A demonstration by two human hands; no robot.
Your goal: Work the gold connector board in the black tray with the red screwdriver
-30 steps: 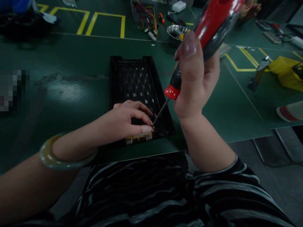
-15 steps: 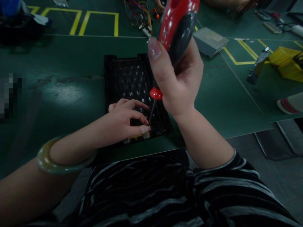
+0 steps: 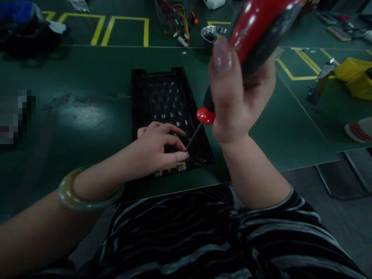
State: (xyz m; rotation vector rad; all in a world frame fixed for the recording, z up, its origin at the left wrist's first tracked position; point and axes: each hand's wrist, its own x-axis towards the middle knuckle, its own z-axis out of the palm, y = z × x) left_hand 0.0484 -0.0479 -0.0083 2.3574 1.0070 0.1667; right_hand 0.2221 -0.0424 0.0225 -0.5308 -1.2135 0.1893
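Note:
My right hand (image 3: 238, 89) is wrapped round a red and black screwdriver (image 3: 206, 115), which leans with its thin shaft pointing down and left. The tip meets the thumb and forefinger of my left hand (image 3: 162, 149), which are pinched together; anything small between them is hidden. My left hand rests over the lower part of a black tray-like casing (image 3: 200, 135) lying on the green table. A small board with metal connectors (image 3: 174, 167) shows along the casing's near edge, just below my left thumb.
A metal bowl (image 3: 213, 33) and a box with coloured cables (image 3: 177, 23) stand beyond the casing. A yellow object (image 3: 354, 77) and a bent metal piece (image 3: 321, 81) lie to the right, near a white and red item (image 3: 359, 130). A blue and black bundle (image 3: 23, 27) is far left.
My right hand and the screwdriver handle have moved right, so the shaft leans more. The metal bowl has come into view. My left hand keeps its pinch near the casing's edge.

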